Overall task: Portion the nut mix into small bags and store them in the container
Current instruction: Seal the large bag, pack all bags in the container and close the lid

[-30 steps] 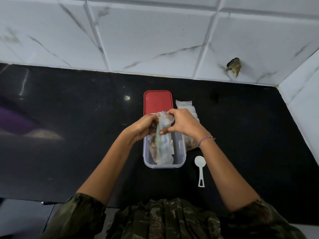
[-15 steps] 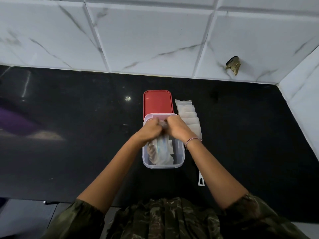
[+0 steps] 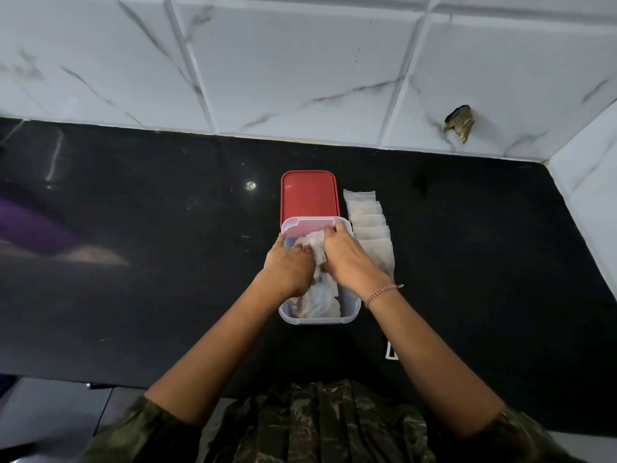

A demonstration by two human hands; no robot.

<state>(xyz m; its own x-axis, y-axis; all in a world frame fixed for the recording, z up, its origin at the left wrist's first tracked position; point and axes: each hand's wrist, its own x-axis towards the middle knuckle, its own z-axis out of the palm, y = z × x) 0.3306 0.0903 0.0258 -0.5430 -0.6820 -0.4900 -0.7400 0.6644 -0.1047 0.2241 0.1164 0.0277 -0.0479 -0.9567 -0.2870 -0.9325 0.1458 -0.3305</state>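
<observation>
Head: hands (curled, seemingly) grip bag

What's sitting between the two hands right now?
In the head view, a crumpled clear bag lies between the left hand and the right hand. Both hold it over the open clear container.

Light: dim, even | glare: small spot on glossy black desk | edges: wide-angle bowing | focus: mostly sharp
</observation>
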